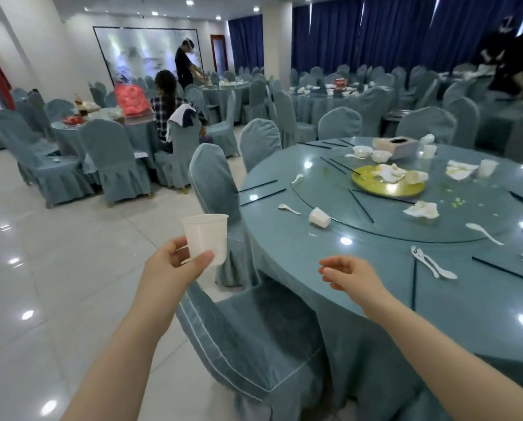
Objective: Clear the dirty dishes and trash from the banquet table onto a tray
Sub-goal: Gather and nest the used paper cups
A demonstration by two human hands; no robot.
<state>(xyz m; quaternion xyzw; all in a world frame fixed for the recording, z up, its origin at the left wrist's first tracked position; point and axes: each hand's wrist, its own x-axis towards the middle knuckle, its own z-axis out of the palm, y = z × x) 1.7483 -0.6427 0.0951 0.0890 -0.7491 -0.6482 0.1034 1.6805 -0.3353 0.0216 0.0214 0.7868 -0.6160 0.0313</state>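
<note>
While the L hand (175,262) pinches a white cup (206,238) upright btwn thumb and fingers, off the table edge and above a chair (254,338), the R hand (350,273) hangs empty w/ fingers loosely curled, not touching anything, over the table (299,268) rim.

Head view, relative to the grip: a 2nd cup (319,217) lies tipped on its side up and to the right of the held one, at the edge of the glass turntable (406,229). A spoon (288,208) lies just left of it. Two more spoons (433,264) sit right of the R hand, touching each other. Black chopsticks (360,206) are scattered across the top. Farther out from both hands, a gold plate (388,185) holds crumpled napkins; another napkin (421,209) lies near it. Bowls (372,153) and a tissue box (395,145) sit at the far side. No tray in view.
</note>
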